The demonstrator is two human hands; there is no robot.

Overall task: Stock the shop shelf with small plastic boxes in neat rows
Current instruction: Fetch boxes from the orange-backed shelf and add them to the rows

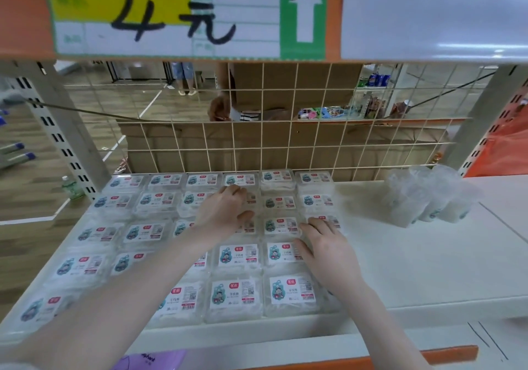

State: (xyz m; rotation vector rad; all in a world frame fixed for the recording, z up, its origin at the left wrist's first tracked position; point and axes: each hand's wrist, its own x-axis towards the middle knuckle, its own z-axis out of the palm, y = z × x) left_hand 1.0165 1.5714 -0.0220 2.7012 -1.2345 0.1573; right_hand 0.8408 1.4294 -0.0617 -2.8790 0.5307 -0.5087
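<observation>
Boxes (235,295) of clear plastic lay in neat rows across the left part of the white shelf (414,269). My left hand (225,211) rested flat on one in the fourth column, fingers loose, holding nothing; my right hand (325,244) pressed spread fingers on the rightmost column (also holding nothing). Bagged cups (423,198) sat well apart, before the wire grid (285,141).

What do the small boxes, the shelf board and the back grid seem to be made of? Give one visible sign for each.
Small boxes: apparently clear, glossy plastic, since pale contents show through around the paper labels.
Shelf board: probably painted metal or laminate; it looks smooth, off-white and matt, with a seam line.
Back grid: likely cream-coated metal wire, being thin straight rods crossing in squares.
</observation>
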